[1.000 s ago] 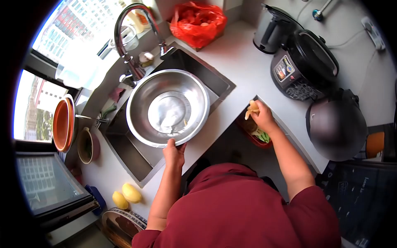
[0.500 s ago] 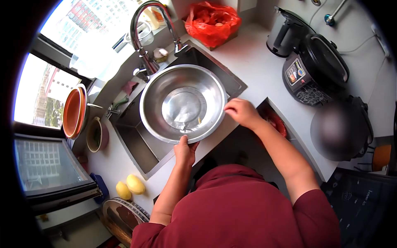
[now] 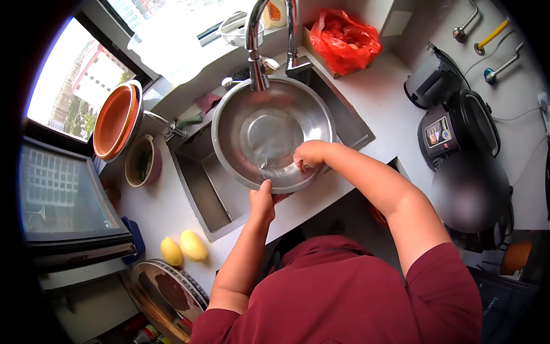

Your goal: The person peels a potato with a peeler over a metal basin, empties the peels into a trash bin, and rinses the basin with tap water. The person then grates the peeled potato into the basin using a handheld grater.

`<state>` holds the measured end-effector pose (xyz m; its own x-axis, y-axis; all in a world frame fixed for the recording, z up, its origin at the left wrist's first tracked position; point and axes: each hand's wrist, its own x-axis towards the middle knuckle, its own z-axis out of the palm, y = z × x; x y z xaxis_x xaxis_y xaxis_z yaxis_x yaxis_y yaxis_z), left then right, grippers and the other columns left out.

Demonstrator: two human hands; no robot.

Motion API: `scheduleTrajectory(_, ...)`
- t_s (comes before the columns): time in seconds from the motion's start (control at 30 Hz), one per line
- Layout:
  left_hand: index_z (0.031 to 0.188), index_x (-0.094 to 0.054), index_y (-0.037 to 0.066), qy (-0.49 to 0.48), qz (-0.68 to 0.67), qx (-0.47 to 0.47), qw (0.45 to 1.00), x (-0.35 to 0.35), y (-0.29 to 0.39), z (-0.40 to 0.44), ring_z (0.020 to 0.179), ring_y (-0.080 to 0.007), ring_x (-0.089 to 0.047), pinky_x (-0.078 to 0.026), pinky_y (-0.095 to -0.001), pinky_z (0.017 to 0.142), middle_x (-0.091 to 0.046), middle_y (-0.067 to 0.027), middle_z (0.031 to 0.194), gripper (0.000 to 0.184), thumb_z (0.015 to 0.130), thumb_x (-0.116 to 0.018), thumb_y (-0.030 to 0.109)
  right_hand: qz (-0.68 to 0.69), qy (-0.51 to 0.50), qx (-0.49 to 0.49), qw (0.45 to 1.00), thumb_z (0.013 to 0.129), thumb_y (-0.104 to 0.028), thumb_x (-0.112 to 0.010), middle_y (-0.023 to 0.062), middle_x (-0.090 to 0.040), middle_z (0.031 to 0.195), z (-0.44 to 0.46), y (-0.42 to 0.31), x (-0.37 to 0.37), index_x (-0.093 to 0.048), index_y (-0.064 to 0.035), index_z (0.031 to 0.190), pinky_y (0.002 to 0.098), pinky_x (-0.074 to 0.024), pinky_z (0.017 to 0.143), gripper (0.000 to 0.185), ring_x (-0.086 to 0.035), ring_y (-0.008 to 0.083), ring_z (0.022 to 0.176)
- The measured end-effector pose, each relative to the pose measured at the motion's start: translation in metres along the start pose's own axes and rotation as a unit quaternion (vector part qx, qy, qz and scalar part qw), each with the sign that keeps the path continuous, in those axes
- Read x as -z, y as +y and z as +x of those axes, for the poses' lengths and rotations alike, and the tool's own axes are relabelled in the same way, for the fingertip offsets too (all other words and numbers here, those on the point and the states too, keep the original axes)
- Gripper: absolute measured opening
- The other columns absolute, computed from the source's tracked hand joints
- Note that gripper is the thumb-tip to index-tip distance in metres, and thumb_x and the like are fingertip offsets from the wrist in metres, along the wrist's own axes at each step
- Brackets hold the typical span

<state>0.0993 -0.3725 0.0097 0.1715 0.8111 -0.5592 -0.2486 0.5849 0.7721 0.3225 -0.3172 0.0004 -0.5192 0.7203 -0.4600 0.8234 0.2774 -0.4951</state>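
In the head view, the metal bowl sits tilted over the sink, under the tap, which overhangs its far rim. Two yellow potatoes lie on the counter. The left hand grips the near rim, thumb on top. The right hand's fingers curl inside the bowl; whether they hold anything, I cannot tell.

- From the basin, the faucet overhung the rim at 11 o'clock, obstructing a straight drop.
- The right hand and its forearm barred 4 o'clock; the left hand blocked 6.
- At 2 o'clock the basin lay open from above.
- Beyond, the counter left a lane between red bag and kettle.
- The sink offered room at 7:30.
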Motion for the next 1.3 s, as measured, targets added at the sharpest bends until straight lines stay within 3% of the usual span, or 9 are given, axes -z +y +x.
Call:
scheduleTrajectory(0.17,0.104,-0.052,-0.014,0.022,0.018,-0.018,0.999,0.005,0.010,0.004,0.090,-0.0328,-0.063,-0.058,-0.0423,0.071,-0.058,-0.0231,0.104,0.032,0.086,-0.048,0.012,0.112,-0.092,-0.020,0.989,0.081,-0.004,-0.058,0.0086,-0.070,0.092,-0.001,-0.007,0.014,-0.071,-0.0081,0.096,0.0316,-0.0491,0.075,0.021,-0.066,0.0209,0.087)
scheduleTrajectory(0.2,0.104,-0.052,-0.014,0.020,0.017,-0.008,1.000,0.007,0.009,0.007,0.090,-0.0326,-0.063,-0.058,-0.0422,0.071,-0.058,-0.0228,0.104,0.032,0.086,-0.048,0.012,0.124,-0.107,-0.035,0.986,0.081,-0.010,-0.064,0.0079,-0.070,0.093,-0.003,-0.011,0.018,-0.071,-0.0075,0.098,0.0310,-0.0487,0.077,0.018,-0.065,0.0190,0.089)
scheduleTrajectory(0.4,0.115,-0.046,-0.007,0.009,-0.003,0.040,0.999,0.009,0.007,0.018,0.088,-0.0296,-0.063,-0.058,-0.0383,0.063,-0.058,-0.0188,0.106,0.034,0.085,-0.045,0.009,0.153,-0.088,-0.018,0.984,0.069,-0.012,-0.078,0.0050,-0.070,0.086,-0.024,-0.012,0.028,-0.070,-0.0069,0.087,0.0296,-0.0484,0.072,0.020,-0.064,0.0165,0.082)
scheduleTrajectory(0.53,0.116,-0.045,-0.007,-0.001,0.004,0.030,1.000,0.002,0.009,0.018,0.087,-0.0284,-0.064,-0.059,-0.0367,0.061,-0.059,-0.0181,0.105,0.035,0.085,-0.044,0.008,0.133,-0.002,-0.009,0.991,0.065,-0.010,-0.077,0.0046,-0.068,0.084,-0.038,-0.015,0.020,-0.069,-0.0098,0.078,0.0338,-0.0487,0.066,0.016,-0.063,0.0204,0.078)
scheduleTrajectory(0.7,0.112,-0.048,-0.008,0.043,-0.088,0.045,0.994,0.021,0.009,0.039,0.087,-0.0302,-0.065,-0.060,-0.0412,0.070,-0.059,-0.0185,0.104,0.030,0.088,-0.046,0.010,0.111,0.323,0.016,0.940,0.068,-0.014,-0.073,0.0063,-0.062,0.074,-0.114,-0.014,-0.007,-0.064,-0.0083,0.073,0.0358,-0.0483,0.065,0.011,-0.061,0.0233,0.072)
scheduleTrajectory(0.77,0.113,-0.049,-0.006,0.070,-0.079,0.035,0.994,0.033,0.015,0.038,0.091,-0.0292,-0.064,-0.057,-0.0421,0.074,-0.060,-0.0165,0.105,0.030,0.088,-0.046,0.010,0.117,0.429,-0.026,0.895,0.067,-0.014,-0.074,0.0067,-0.060,0.072,-0.161,-0.006,-0.027,-0.061,-0.0068,0.070,0.0350,-0.0475,0.063,0.016,-0.060,0.0229,0.072)
scheduleTrajectory(0.93,0.111,-0.053,-0.002,0.055,-0.088,0.020,0.994,0.061,0.022,0.005,0.099,-0.0250,-0.060,-0.050,-0.0394,0.088,-0.060,-0.0118,0.108,0.026,0.088,-0.049,0.009,0.145,0.538,-0.232,0.797,0.064,-0.010,-0.077,0.0070,-0.056,0.070,-0.247,0.028,-0.117,-0.056,-0.0053,0.066,0.0355,-0.0440,0.060,0.021,-0.055,0.0242,0.067)
scheduleTrajectory(1.17,0.113,-0.050,-0.002,0.089,-0.123,0.015,0.988,0.082,0.016,-0.033,0.092,-0.0254,-0.063,-0.056,-0.0407,0.078,-0.060,-0.0122,0.103,0.030,0.085,-0.050,0.008,0.099,0.453,-0.427,0.776,0.072,0.001,-0.062,0.0120,-0.062,0.084,-0.243,0.102,-0.246,-0.058,-0.0073,0.082,0.0436,-0.0462,0.069,0.014,-0.060,0.0336,0.081)
scheduleTrajectory(1.3,0.110,-0.049,-0.002,0.111,-0.148,0.056,0.981,0.109,0.016,-0.033,0.087,-0.0236,-0.064,-0.059,-0.0350,0.071,-0.061,-0.0113,0.099,0.027,0.084,-0.049,0.007,0.083,0.444,-0.487,0.747,0.071,0.002,-0.056,0.0144,-0.062,0.089,-0.239,0.107,-0.245,-0.056,-0.0085,0.080,0.0444,-0.0465,0.073,0.013,-0.059,0.0370,0.084)
